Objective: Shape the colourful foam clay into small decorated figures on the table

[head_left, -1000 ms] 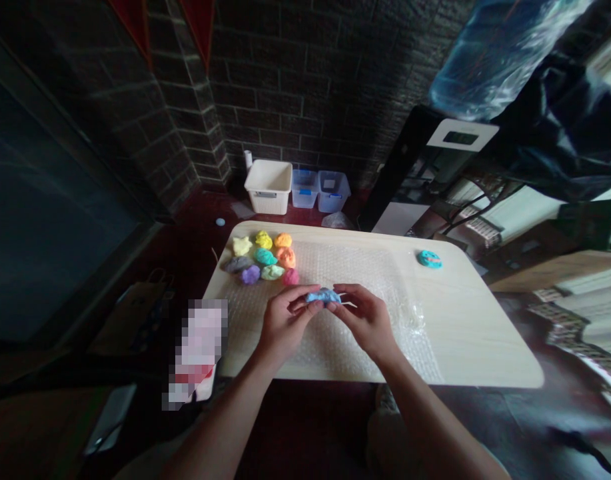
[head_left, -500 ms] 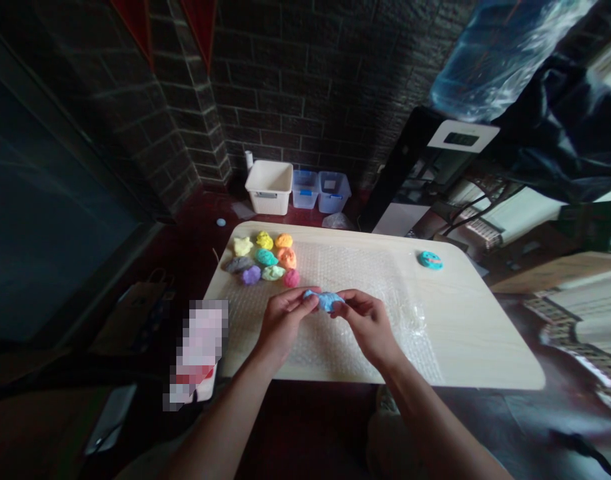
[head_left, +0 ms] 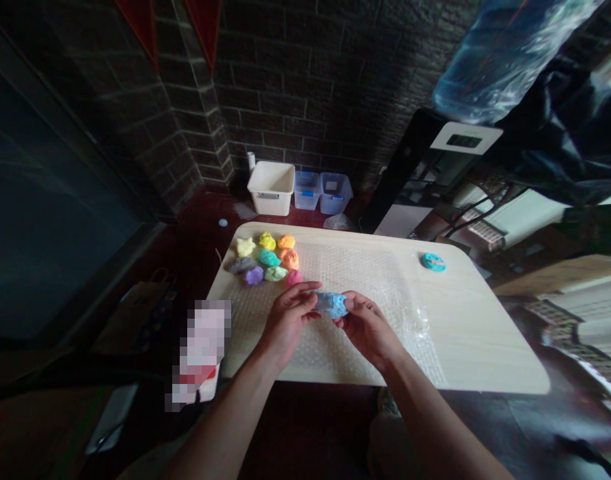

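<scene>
Between my two hands is a lump of light blue modelling clay [head_left: 332, 305], held above the bubble wrap. My left hand [head_left: 290, 320] pinches its left end with thumb and fingers. The right end is gripped by my right hand [head_left: 369, 325], thumb on top and fingers beneath. Beyond my left hand, several clay lumps lie grouped at the table's far left: a yellow lump [head_left: 267, 241], an orange lump [head_left: 286, 241], a teal lump [head_left: 268, 258], a purple lump [head_left: 254, 276], a grey lump [head_left: 241, 265] and a pink lump [head_left: 294, 277] among them.
A sheet of bubble wrap [head_left: 365, 267] covers the middle of the pale wooden table [head_left: 485, 320]. Toward the far right sits a round turquoise object [head_left: 434, 262]. On the floor behind stand a white bin [head_left: 271, 197] and two clear boxes. A water dispenser [head_left: 405, 173] is at the back right.
The blue clay has been turned and reshaped between my fingers, now showing a broader face. My hands have shifted slightly right and down. The lumps on the table have not moved.
</scene>
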`<state>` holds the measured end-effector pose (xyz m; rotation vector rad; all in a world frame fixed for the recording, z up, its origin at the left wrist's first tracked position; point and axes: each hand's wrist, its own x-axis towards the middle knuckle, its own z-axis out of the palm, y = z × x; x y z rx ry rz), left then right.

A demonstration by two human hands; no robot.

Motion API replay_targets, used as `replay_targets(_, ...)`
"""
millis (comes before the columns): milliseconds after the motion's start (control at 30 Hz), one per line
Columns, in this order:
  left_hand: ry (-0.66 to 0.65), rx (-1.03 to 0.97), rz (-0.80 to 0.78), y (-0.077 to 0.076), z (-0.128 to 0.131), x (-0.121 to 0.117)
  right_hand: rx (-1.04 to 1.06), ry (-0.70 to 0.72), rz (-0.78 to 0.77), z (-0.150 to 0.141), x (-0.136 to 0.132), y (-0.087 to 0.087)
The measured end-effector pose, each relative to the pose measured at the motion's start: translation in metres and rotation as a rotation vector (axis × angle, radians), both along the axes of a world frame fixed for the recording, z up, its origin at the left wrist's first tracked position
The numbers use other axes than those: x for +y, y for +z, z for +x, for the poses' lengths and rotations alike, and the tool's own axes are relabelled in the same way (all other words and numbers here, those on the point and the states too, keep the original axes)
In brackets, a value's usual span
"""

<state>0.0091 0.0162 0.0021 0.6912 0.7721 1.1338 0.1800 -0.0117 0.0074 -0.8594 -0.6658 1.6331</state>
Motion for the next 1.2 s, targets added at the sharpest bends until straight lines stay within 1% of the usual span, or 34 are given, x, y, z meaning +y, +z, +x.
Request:
replay_targets(67,0.038,0.134,0.098,-0.002,0.000,-0.001,-0.008,-0.045,-0.009,0.000,0.001,-0.001)
replay_targets(167,0.132,0.421,0.327,-0.004,-0.002,-0.004,-0.069,-0.127,0.012,-0.001,0.003,-0.001)
replay_targets(233,0.211,0.589,0.473,-0.002,-0.003,-0.006,-0.115,-0.154,0.039,-0.003,0.002,0.000)
replay_targets(267,0.239,0.642,0.528,-0.001,-0.004,-0.007,-0.132,-0.154,0.051,-0.004,0.002,0.000)
replay_targets(333,0.237,0.681,0.577,0.001,-0.004,-0.010,-0.152,-0.129,0.069,-0.005,0.000,0.000)
replay_targets(400,0.177,0.656,0.556,0.003,-0.002,-0.012,-0.166,-0.090,0.088,-0.005,-0.001,0.000)
replay_targets(467,0.108,0.601,0.491,0.004,0.000,-0.014,-0.176,-0.065,0.107,-0.004,-0.003,0.001)
replay_targets(633,-0.042,0.434,0.354,0.005,0.005,-0.018,-0.165,-0.053,0.101,-0.004,-0.004,-0.002)
replay_targets(767,-0.075,0.345,0.312,0.002,0.007,-0.018,-0.135,-0.041,0.063,-0.004,-0.003,-0.009)
replay_targets(867,-0.075,0.294,0.299,0.001,0.008,-0.017,-0.172,-0.038,0.082,-0.003,-0.001,-0.012)
replay_targets(1000,-0.063,0.345,0.332,0.002,0.008,-0.017,-0.269,-0.065,0.149,-0.001,0.000,-0.010)
replay_targets(1100,-0.065,0.434,0.396,0.001,0.008,-0.017,-0.212,-0.100,0.145,-0.002,0.000,-0.006)
replay_targets(1200,-0.051,0.518,0.434,-0.002,0.010,-0.020,-0.140,-0.079,0.130,-0.004,0.000,-0.004)
